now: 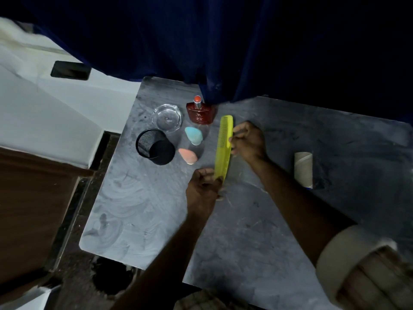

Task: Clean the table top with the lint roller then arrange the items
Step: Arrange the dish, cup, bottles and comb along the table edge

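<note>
A long yellow comb [224, 145] lies lengthwise near the middle of the grey table top [138, 211]. My left hand [203, 189] pinches its near end and my right hand [249, 140] pinches its far half from the right. To the left of the comb sit a blue makeup sponge [194, 135], a pink makeup sponge [188, 155], a black mesh cup [155, 146], a clear glass ashtray [167, 118] and a red perfume bottle [201, 111]. The lint roller [303, 169] lies on the table to the right, apart from both hands.
A dark blue curtain [223, 41] hangs over the table's far edge, right behind the perfume bottle. A bed with white sheets [44, 104] and a black phone [70, 70] on it lies to the left. Dark floor shows below the table's near-left corner.
</note>
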`<state>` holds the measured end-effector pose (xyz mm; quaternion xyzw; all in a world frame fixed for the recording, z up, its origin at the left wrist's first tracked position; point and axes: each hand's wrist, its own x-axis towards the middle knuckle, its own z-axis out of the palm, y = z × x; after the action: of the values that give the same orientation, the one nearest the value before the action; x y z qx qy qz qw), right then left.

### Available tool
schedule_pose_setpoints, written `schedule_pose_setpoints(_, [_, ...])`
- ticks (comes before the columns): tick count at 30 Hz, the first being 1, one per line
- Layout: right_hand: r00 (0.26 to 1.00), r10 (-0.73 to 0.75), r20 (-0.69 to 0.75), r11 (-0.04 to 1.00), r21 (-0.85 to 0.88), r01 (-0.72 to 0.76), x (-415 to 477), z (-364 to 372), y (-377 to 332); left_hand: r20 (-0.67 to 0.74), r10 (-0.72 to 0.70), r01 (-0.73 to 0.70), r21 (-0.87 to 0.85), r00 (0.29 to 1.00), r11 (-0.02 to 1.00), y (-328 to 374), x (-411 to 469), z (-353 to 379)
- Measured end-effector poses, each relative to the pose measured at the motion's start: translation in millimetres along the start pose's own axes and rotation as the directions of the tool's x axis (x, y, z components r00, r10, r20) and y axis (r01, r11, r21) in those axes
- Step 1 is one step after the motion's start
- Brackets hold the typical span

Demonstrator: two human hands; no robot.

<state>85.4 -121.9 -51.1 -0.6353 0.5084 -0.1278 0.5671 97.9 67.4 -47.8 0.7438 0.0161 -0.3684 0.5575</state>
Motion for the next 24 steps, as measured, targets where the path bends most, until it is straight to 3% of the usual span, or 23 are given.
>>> schedule_pose_setpoints(5, [1.000,0.015,-0.015,0.994,-0.108,-0.017,15,10,4,-0.004,0.043,-0.042,0.045,0.999,0.998,-6,3,-2])
schedule_pose_setpoints(9, [1.000,0.028,-0.015,0.985,-0.171,-0.030,18,9,6,0.008,0.133,-0.131,0.234,0.991,0.963,-9,6,-5])
schedule_pose_setpoints(14, [1.000,0.004,0.010,0.973,-0.229,-0.002,19,12,5,0.034,0.234,-0.220,0.497,0.972,0.839,-8,4,-9])
schedule_pose_setpoints(24, [0.997,-0.066,0.036,0.893,-0.444,0.075,19,23,-6,0.117,0.290,-0.274,0.759,0.950,0.590,-7,8,-14])
